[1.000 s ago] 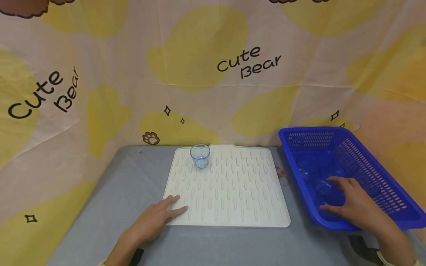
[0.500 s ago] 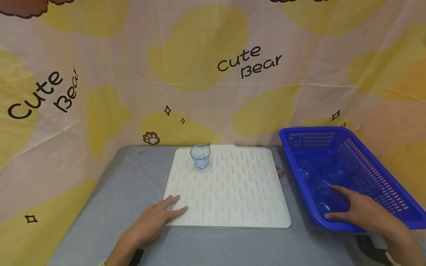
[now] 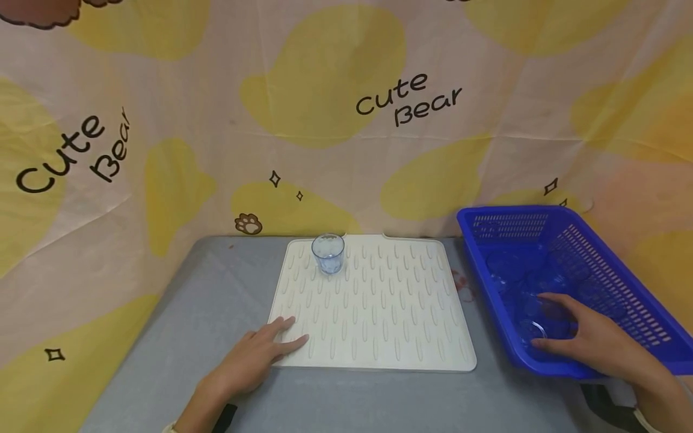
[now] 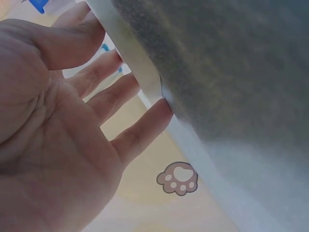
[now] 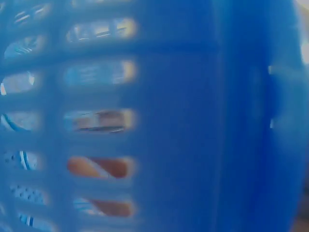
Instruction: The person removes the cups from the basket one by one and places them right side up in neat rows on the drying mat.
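My right hand reaches into the blue basket in the head view, thumb and fingers curled round a clear drinking glass. Through the slots of the basket wall, the right wrist view shows only bits of fingers and glass. My left hand rests with spread fingers on the near left edge of the white ribbed mat; in the left wrist view its fingertips touch that edge. A second clear glass stands upright on the mat's far left part.
Several more clear glasses lie in the basket beyond my right hand; their outlines are faint against the blue. Mat and basket stand on a grey-covered table. A patterned cloth hangs close behind them.
My right hand has closed round a glass in the basket, and the glass has shifted slightly. The left hand stays on the mat. The head view has shifted slightly.
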Available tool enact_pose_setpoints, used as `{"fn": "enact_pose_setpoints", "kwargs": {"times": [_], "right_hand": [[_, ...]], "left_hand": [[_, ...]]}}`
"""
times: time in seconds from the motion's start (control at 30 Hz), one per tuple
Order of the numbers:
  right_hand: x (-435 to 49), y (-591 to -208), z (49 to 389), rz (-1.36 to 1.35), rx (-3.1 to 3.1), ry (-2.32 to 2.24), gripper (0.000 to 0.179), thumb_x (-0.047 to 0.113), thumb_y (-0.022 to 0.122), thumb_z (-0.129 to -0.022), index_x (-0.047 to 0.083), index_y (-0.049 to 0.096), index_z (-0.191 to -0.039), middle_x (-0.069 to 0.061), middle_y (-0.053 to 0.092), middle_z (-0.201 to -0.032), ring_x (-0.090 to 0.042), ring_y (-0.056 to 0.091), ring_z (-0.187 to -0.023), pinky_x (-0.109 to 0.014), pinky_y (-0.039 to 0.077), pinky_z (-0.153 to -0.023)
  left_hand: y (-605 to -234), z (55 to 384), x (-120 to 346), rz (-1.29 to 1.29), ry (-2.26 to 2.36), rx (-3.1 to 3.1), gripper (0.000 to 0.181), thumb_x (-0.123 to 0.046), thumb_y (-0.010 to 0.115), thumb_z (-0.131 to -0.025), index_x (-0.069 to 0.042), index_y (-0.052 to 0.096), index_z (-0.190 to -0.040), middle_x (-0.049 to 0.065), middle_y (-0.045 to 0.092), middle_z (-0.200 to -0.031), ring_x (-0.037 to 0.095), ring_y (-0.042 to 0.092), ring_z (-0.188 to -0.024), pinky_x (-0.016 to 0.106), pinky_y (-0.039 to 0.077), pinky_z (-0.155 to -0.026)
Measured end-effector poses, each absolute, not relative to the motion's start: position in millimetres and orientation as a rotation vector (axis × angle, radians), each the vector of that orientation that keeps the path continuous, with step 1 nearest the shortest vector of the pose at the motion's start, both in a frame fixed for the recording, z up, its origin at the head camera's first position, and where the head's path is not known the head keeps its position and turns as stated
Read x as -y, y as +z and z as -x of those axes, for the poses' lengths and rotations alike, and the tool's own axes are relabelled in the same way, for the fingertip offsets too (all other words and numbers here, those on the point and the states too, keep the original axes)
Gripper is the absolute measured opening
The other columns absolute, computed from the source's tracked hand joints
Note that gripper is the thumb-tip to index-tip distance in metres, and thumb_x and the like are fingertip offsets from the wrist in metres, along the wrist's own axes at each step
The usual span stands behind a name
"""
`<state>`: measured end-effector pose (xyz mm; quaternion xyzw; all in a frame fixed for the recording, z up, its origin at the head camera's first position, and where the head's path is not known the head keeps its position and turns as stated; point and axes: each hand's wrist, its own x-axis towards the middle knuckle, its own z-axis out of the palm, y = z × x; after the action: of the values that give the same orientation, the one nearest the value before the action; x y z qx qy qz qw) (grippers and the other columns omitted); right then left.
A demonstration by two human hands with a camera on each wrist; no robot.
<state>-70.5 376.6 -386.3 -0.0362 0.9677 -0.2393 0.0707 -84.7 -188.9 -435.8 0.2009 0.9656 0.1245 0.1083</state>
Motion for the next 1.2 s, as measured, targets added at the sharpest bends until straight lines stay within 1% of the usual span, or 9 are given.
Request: {"fn": "enact_pose_setpoints", "kwargs": {"times": [0.23, 0.37, 0.47, 0.57, 0.63, 0.8, 0.93, 1.07, 1.2], "right_hand": [[-369.0, -381.4, 67.6, 0.112, -2.876, -0.89, 0.087, 0.035, 0.081, -0.082, 0.0, 0.036, -0.148, -0.033, 0.053, -0.135, -0.052, 0.056, -0.118, -0.048, 0.055, -0.077], [-367.9, -377.3, 66.7, 0.052, -2.846, -0.951, 0.09, 0.036, 0.079, -0.085, 0.0, 0.029, -0.151, -0.035, 0.044, -0.143, -0.056, 0.049, -0.122, -0.055, 0.054, -0.081], [-367.6, -373.1, 66.7, 0.017, -2.866, -0.959, 0.093, 0.038, 0.078, -0.085, 0.002, 0.026, -0.152, -0.032, 0.042, -0.147, -0.055, 0.048, -0.124, -0.042, 0.057, -0.076], [-366.3, -369.2, 66.1, 0.024, -2.895, -0.983, 0.093, 0.037, 0.08, -0.084, 0.005, 0.027, -0.153, -0.03, 0.044, -0.146, -0.043, 0.056, -0.122, -0.033, 0.057, -0.073], [-364.8, -365.9, 65.7, 0.03, -2.911, -0.983, 0.093, 0.038, 0.08, -0.083, 0.007, 0.027, -0.154, -0.028, 0.045, -0.147, -0.014, 0.061, -0.116, -0.026, 0.054, -0.072], [-357.4, -354.3, 67.9, 0.075, -2.942, -0.996, 0.092, 0.041, 0.079, -0.083, 0.013, 0.029, -0.155, -0.023, 0.048, -0.147, 0.03, 0.034, -0.099, -0.012, 0.046, -0.072], [-346.5, -342.1, 73.0, 0.1, -2.997, -0.967, 0.092, 0.044, 0.079, -0.083, 0.017, 0.029, -0.156, -0.022, 0.051, -0.146, 0.001, 0.057, -0.113, -0.008, 0.042, -0.072], [-332.4, -329.6, 79.9, 0.093, -3.016, -0.993, 0.093, 0.044, 0.078, -0.084, 0.022, 0.026, -0.158, -0.021, 0.05, -0.147, -0.044, 0.055, -0.122, -0.011, 0.043, -0.071], [-311.0, -322.9, 88.8, 0.125, -2.991, -1.051, 0.09, 0.044, 0.076, -0.086, 0.027, 0.025, -0.158, -0.019, 0.049, -0.147, -0.044, 0.058, -0.119, -0.021, 0.048, -0.072]], "left_hand": [[-433.5, 82.5, 189.9, -0.599, 0.369, -2.844, 0.067, 0.011, 0.054, -0.09, -0.037, 0.059, -0.137, 0.005, 0.044, -0.156, 0.032, 0.041, -0.143, 0.055, 0.039, -0.106], [-433.0, 82.5, 189.0, -0.603, 0.376, -2.847, 0.066, 0.01, 0.054, -0.091, -0.036, 0.058, -0.138, 0.005, 0.043, -0.156, 0.032, 0.041, -0.143, 0.054, 0.038, -0.106], [-432.7, 82.7, 188.5, -0.609, 0.381, -2.853, 0.066, 0.01, 0.054, -0.091, -0.035, 0.059, -0.138, 0.006, 0.043, -0.156, 0.033, 0.041, -0.143, 0.054, 0.038, -0.106], [-431.6, 82.2, 189.0, -0.621, 0.376, -2.855, 0.068, 0.013, 0.054, -0.089, -0.033, 0.059, -0.138, 0.007, 0.044, -0.155, 0.034, 0.041, -0.143, 0.055, 0.038, -0.106], [-430.2, 81.6, 189.6, -0.627, 0.376, -2.854, 0.068, 0.013, 0.054, -0.088, -0.033, 0.059, -0.138, 0.008, 0.044, -0.155, 0.035, 0.04, -0.144, 0.055, 0.038, -0.106], [-429.2, 81.2, 189.3, -0.62, 0.385, -2.851, 0.066, 0.012, 0.053, -0.09, -0.033, 0.059, -0.138, 0.007, 0.044, -0.155, 0.034, 0.04, -0.144, 0.054, 0.037, -0.107], [-431.6, 81.5, 188.2, -0.617, 0.382, -2.848, 0.065, 0.011, 0.053, -0.091, -0.034, 0.059, -0.138, 0.007, 0.044, -0.155, 0.033, 0.04, -0.144, 0.054, 0.037, -0.108], [-433.5, 82.1, 188.0, -0.628, 0.364, -2.838, 0.065, 0.01, 0.053, -0.092, -0.035, 0.058, -0.139, 0.007, 0.043, -0.156, 0.034, 0.039, -0.145, 0.055, 0.036, -0.108], [-432.7, 82.8, 189.1, -0.633, 0.367, -2.838, 0.066, 0.01, 0.052, -0.091, -0.034, 0.057, -0.14, 0.007, 0.043, -0.156, 0.034, 0.039, -0.145, 0.056, 0.036, -0.108]]}}
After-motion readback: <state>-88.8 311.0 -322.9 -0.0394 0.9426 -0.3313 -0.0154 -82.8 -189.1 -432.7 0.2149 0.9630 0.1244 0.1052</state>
